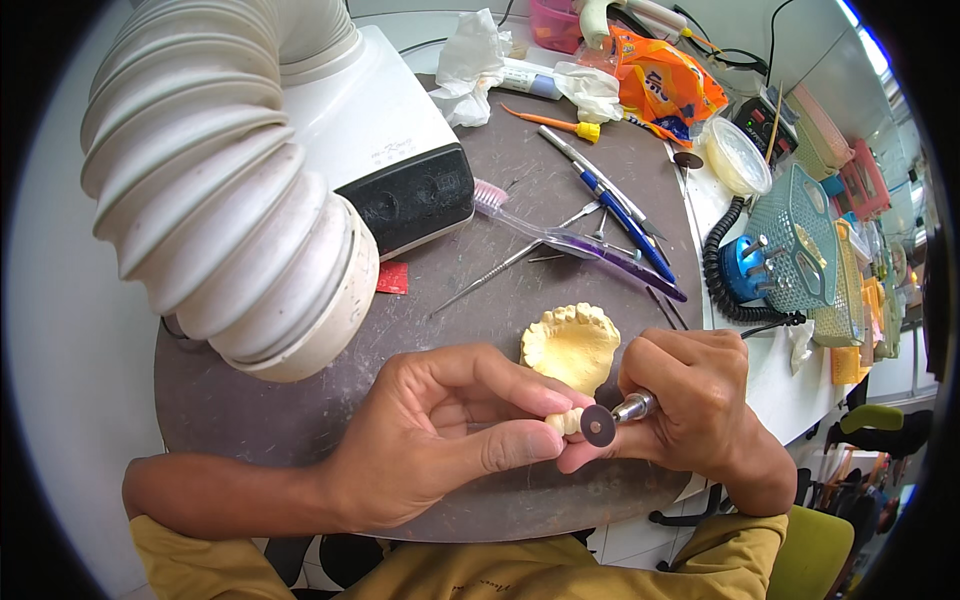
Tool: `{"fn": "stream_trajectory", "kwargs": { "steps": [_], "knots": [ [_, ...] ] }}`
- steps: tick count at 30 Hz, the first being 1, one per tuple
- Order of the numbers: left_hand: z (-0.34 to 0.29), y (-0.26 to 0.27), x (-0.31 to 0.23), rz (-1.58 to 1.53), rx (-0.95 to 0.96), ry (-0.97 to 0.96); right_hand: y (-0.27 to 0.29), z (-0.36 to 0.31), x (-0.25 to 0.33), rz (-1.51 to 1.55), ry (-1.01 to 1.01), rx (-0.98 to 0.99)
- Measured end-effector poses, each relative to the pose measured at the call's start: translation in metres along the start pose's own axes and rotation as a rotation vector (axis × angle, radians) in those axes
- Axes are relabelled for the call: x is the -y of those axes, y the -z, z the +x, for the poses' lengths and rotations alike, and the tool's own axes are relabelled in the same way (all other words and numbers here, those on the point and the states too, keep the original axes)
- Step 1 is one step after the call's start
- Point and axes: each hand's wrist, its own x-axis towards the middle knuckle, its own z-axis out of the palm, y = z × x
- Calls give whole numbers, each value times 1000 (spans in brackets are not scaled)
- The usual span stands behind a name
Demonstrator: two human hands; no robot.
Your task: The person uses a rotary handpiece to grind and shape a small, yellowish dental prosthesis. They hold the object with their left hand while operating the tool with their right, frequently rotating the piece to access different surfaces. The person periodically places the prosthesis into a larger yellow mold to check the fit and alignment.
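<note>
Between the thumb and fingers of my left hand (pixel 440 425) is a small cream-coloured dental bridge (pixel 565 421), several joined teeth. My right hand (pixel 690 400) wraps round a rotary handpiece (pixel 636 405) with a metal nose. A dark round cutting disc (pixel 598 426) on its tip sits right beside the bridge; whether they touch I cannot tell. Just beyond my fingers a pale yellow plaster dental model (pixel 572 345) lies on the brown worktop (pixel 460 340), its row of teeth curving along the far side.
A ribbed white suction hose (pixel 220 200) looms at the left, beside a white and black box (pixel 410 190). Farther back lie a purple toothbrush (pixel 590 245), a blue pen (pixel 630 225), metal tools and an orange packet (pixel 665 85). A teal basket (pixel 795 235) stands at the right.
</note>
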Motion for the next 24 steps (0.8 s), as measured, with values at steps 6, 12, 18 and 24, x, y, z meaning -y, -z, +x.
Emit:
{"fn": "stream_trajectory", "kwargs": {
  "steps": [6,12,18,24],
  "knots": [
    [0,1,1,6,8,-6,0,1,1,-2,1,1],
    [0,0,-1,10,2,12,0,0,1,-6,5,0],
    [0,0,-1,13,5,11,1,0,1,-1,5,6],
    [1,-1,0,-4,-11,-9,1,0,-1,-12,-6,-2]
  ]
}}
